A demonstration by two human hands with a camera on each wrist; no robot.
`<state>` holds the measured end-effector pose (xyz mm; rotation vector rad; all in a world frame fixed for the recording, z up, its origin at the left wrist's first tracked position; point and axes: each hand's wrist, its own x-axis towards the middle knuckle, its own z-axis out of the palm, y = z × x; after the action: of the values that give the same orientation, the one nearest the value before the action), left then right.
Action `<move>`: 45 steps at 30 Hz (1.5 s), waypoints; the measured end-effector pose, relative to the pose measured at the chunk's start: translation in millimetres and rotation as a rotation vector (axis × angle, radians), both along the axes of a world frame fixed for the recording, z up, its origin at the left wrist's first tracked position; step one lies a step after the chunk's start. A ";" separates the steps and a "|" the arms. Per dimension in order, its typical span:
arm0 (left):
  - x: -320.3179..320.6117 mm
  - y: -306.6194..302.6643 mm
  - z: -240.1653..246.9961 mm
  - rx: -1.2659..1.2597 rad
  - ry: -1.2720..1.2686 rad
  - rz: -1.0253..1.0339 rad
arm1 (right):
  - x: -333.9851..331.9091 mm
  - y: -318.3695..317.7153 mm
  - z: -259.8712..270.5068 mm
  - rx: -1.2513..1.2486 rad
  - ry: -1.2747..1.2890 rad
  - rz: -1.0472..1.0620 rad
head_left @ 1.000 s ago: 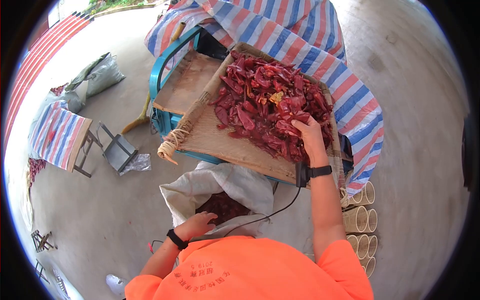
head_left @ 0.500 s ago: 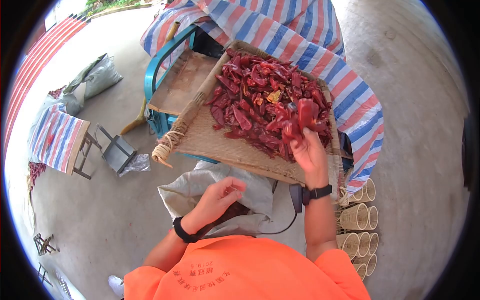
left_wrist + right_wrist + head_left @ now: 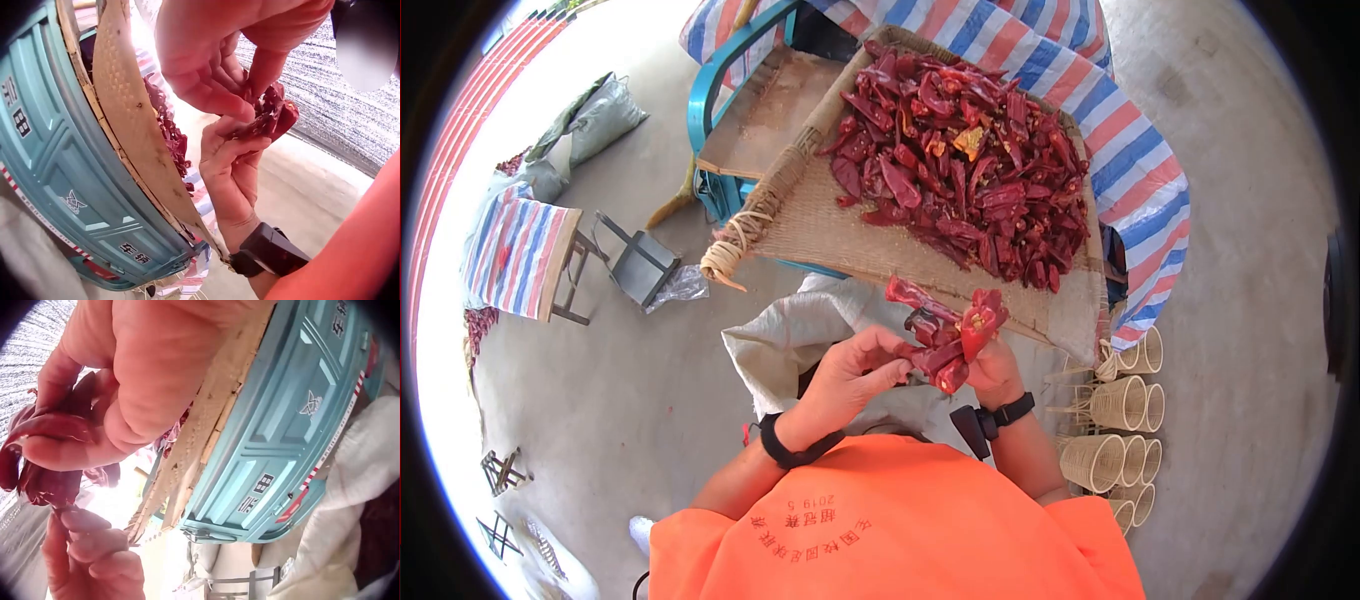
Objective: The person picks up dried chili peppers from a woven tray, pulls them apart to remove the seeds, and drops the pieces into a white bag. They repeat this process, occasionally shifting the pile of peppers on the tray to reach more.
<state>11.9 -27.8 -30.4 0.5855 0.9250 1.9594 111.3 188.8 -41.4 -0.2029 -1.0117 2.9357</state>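
Note:
In the head view the right hand [image 3: 996, 376] grips several dried red chillies [image 3: 935, 340] in front of the chest. Beside it the left hand [image 3: 840, 382] has its thumb and fingers at the left end of the bunch. The right wrist view shows the left fingertips [image 3: 87, 550] pinching a chilli at the underside of the bunch [image 3: 53, 481]. Above both hands lies a woven tray [image 3: 820, 230] with a heap of red chillies [image 3: 960, 160]. A white sack [image 3: 775, 345] stands below the tray, partly hidden by the left hand.
The tray rests on a blue-green cart [image 3: 94, 181] beside a striped sheet [image 3: 1140, 170]. Woven baskets [image 3: 1100, 460] are stacked at the right. To the left are a small grey chair [image 3: 640, 268], a stool with striped cloth [image 3: 520, 250] and filled sacks [image 3: 605, 120].
The right hand has lifted a bunch of chillies off the heap and drawn it down towards the body. My left hand has risen from the sack to meet it.

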 end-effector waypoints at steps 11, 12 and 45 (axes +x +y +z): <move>-8.8 -19.9 -21.3 -0.306 0.170 0.021 | -2.6 -7.2 -0.9 -0.133 0.117 0.003; -10.8 -19.9 -26.6 -0.382 0.209 -0.020 | -1.3 -8.3 2.0 -0.148 0.096 -0.011; 2.1 -4.8 -2.6 -0.288 0.373 0.127 | -2.7 -7.1 -22.8 0.200 -0.094 0.069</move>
<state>13.9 -32.5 -33.0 0.7519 1.4788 1.8102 108.6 181.7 -64.2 -0.3083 -1.3416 2.8823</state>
